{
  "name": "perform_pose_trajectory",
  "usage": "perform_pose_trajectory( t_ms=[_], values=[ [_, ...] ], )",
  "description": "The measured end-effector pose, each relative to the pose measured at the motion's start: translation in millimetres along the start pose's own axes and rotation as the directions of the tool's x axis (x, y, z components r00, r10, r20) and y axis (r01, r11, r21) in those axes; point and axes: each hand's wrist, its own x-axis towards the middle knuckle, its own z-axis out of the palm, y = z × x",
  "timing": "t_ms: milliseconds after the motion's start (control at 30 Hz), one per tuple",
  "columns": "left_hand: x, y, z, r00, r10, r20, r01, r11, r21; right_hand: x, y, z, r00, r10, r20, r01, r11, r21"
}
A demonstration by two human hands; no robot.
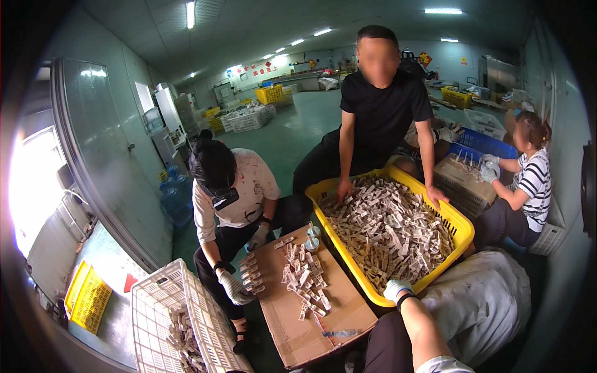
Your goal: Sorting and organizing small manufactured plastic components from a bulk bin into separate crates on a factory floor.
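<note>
My right hand (398, 290), in a pale glove with a dark band at the wrist, is closed on the near rim of a large yellow plastic crate (463, 239). A heap of small pale clip-shaped pieces (392, 230) fills the crate. Across from me, a standing person in black leans over it with both hands at its edges. To the left of the crate lies a cardboard box (289, 339), with a loose pile of the same pieces (305, 273) and two small clear containers (312, 239) on top. My left hand is out of view.
At left, a seated person (239, 193) in gloves works at a row of pieces on the box edge. A white crate (140, 311) with more pieces stands nearby. A white sack (491, 304) lies at right; beyond it, another gloved person (528, 186) sits beside a blue crate.
</note>
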Motion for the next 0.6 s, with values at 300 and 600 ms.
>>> perform_pose_trajectory(
  t_ms=[300, 600],
  values=[
    [-6.5, 3.8, 3.3, 1.0, 0.016, -0.025, -0.014, 0.995, 0.098, 6.0, 3.3, 8.3, 0.998, -0.046, -0.033, 0.045, 0.999, -0.019],
    [-8.1, 5.1, 5.6, 0.998, 0.038, -0.043, -0.033, 0.995, 0.098, 10.3, 1.8, 11.1, 0.999, 0.007, -0.036, -0.006, 0.999, 0.033]
  ],
)
